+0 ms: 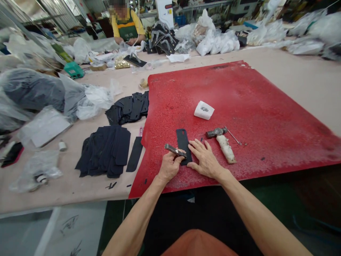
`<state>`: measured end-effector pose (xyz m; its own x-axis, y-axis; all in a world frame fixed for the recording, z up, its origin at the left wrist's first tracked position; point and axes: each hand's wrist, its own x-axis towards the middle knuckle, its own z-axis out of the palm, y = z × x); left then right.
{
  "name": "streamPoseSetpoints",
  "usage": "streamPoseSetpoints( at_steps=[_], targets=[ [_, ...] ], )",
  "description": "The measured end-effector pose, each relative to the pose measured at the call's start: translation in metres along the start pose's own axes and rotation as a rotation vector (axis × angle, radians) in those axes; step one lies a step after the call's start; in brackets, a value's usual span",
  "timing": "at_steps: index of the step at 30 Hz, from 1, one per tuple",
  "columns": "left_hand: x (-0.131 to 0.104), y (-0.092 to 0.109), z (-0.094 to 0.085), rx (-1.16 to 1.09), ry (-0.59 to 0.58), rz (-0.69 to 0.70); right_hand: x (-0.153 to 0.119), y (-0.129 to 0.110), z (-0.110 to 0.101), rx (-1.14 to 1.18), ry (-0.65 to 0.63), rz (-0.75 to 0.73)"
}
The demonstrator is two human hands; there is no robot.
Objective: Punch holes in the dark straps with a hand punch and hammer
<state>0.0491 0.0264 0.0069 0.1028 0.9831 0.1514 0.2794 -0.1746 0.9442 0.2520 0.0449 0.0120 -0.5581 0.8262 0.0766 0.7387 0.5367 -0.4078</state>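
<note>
A dark, narrow strip of material (182, 138) lies flat on the red mat (239, 106), with a slot near its far end. My left hand (170, 166) is closed around a metal punch (174, 150), tilted over the near part of the strip. Whether the punch's tip touches the strip is hidden by my fingers. My right hand (206, 160) rests flat with fingers apart, its fingertips and thumb against the strip's right edge. Right of that hand lies a hammer (225, 147) with a wrapped handle, beside a thin metal hook (234, 136). Beyond them sits a white block (204, 110).
Left of the mat are a stack of dark pieces (103, 151), a single strip (134, 154) and another dark pile (130, 106). Plastic-wrapped bundles (34, 89) line the left side. Across the table a person in a yellow and green top (128, 26) works.
</note>
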Motion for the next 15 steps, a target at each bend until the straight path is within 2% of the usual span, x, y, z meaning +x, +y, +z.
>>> streamPoseSetpoints(
  at_steps=[6,15],
  targets=[
    [0.0002,-0.0016,0.0014,0.115,-0.01,0.022,-0.0013,0.0051,-0.0102,0.101,-0.038,-0.031],
    [-0.0003,0.0007,0.0009,0.177,-0.03,0.034,-0.0009,0.0075,-0.0061,0.136,0.008,-0.011]
  ],
)
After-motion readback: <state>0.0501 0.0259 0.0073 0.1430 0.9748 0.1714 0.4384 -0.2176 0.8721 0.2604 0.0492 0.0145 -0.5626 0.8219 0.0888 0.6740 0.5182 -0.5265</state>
